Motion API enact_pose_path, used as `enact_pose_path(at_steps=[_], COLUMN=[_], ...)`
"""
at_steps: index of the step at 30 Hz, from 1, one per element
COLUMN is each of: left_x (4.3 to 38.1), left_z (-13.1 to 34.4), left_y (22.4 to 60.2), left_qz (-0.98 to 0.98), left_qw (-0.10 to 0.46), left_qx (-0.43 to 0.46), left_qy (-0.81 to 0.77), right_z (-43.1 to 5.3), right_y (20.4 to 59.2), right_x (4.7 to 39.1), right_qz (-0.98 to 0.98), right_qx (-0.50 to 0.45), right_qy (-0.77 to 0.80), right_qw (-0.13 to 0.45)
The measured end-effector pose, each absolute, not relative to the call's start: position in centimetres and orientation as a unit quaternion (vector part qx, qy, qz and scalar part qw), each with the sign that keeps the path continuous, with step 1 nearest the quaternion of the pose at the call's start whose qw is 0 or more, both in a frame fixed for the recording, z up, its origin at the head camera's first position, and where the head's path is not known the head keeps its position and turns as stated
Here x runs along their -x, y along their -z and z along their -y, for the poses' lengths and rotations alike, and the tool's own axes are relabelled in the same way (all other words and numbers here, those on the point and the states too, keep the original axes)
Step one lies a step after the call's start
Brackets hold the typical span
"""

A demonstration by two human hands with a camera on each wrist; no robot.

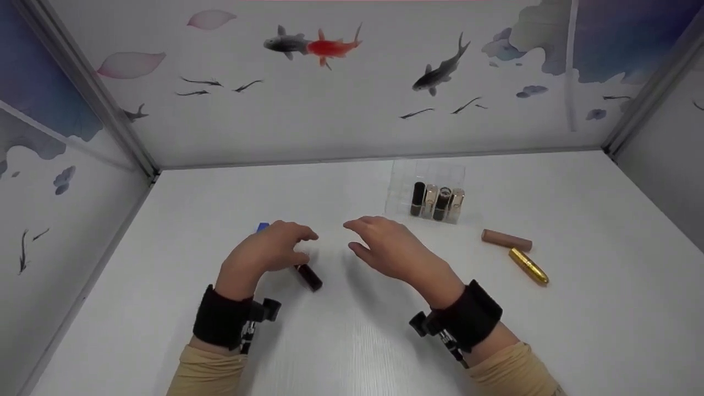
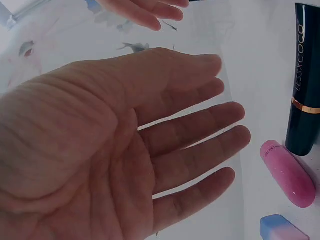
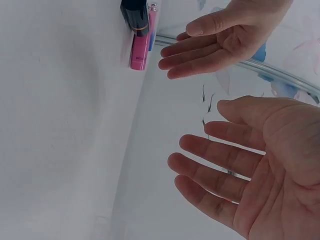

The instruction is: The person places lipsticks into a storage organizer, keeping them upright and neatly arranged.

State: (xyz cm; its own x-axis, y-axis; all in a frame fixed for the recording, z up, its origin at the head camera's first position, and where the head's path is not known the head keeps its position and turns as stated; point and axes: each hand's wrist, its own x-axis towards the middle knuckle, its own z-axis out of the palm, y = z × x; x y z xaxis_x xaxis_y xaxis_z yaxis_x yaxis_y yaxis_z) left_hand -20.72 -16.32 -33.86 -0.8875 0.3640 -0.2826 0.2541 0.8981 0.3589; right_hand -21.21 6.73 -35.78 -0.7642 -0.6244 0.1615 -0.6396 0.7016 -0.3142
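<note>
My left hand (image 1: 269, 247) hovers over the table left of centre, its fingers relaxed and holding nothing. Partly hidden beneath it lies a black lipstick tube (image 1: 309, 278). The left wrist view shows that tube's gold band and lettering, with a glossy pink tube (image 2: 289, 172) beside it and a small blue-and-pink item (image 2: 282, 229) at the lower edge. Facing the left hand across a gap is my right hand (image 1: 393, 250), raised over the table. Its palm (image 3: 290, 200) is bare in the right wrist view, the fingers slightly bent and spread.
A clear organizer (image 1: 399, 192) stands toward the back, holding several lipstick tubes (image 1: 443, 203). To the right lie a brown tube (image 1: 506, 240) and a gold, bullet-shaped tube (image 1: 529, 267). White panels (image 1: 352, 121) with painted fish enclose the table's back and sides.
</note>
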Motion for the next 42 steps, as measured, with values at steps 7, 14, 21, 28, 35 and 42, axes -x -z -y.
enact_pose_path(at_steps=[7, 14, 21, 28, 35, 42], left_x=[21.2, 21.9, 22.6, 22.8, 22.6, 22.4], left_z=[16.4, 16.7, 16.6, 16.4, 16.2, 15.7], left_y=[34.8, 35.8, 36.5, 36.6, 36.7, 36.9], left_qz=[-0.961, -0.962, -0.962, -0.963, -0.962, -0.962], left_qw=[0.183, 0.191, 0.189, 0.189, 0.178, 0.177], left_qx=[-0.152, -0.148, -0.157, -0.162, -0.174, -0.170], left_qy=[-0.143, -0.131, -0.122, -0.103, -0.117, -0.117], right_z=[-4.8, -2.5, 0.3, 1.0, 0.6, 0.3], right_y=[35.9, 36.6, 37.6, 38.3, 38.8, 39.2], right_x=[20.5, 19.8, 19.5, 19.1, 19.7, 20.1], right_qz=[0.913, 0.917, 0.933, 0.936, 0.928, 0.925], right_qx=[-0.369, -0.365, -0.331, -0.334, -0.360, -0.368], right_qy=[-0.170, -0.148, -0.095, -0.072, -0.077, -0.077], right_qw=[-0.030, -0.063, -0.106, -0.079, -0.062, -0.051])
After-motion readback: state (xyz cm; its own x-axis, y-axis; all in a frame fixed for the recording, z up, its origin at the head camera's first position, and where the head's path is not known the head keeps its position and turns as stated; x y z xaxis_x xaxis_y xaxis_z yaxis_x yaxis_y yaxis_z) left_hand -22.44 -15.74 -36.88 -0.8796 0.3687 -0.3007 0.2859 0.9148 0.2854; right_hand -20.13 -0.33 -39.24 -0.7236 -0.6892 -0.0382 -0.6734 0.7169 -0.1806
